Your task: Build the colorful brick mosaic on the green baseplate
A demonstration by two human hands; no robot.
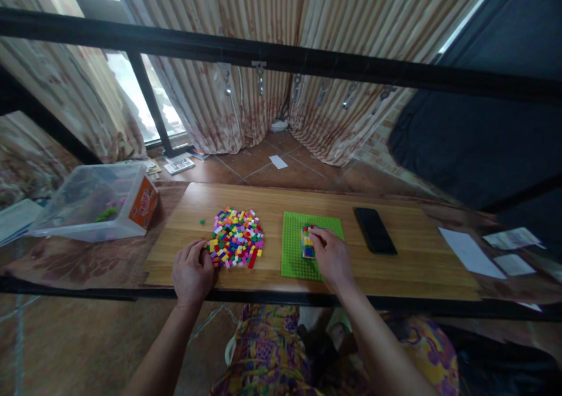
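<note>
On a studded green plate (290,261), right of center on a wood-grain bench (272,200), a small build (309,248) of multicolored bricks sits with its long axis running near to far. The right hand (332,255), the nearer one, covers its right side, fingers drawn narrow at the far end, most of the build lying toward their near left; whether they pinch a brick cannot be told. At left, the left hand (192,269) rests against the near left edge of a loose pile (237,238) of hard, boxy plastic bricks, its fingers curled, any grip hidden. A smooth black phone (375,230) lies right of the plate; a clear plastic box (100,203) stands far left, before pleated curtains (246,16).
</note>
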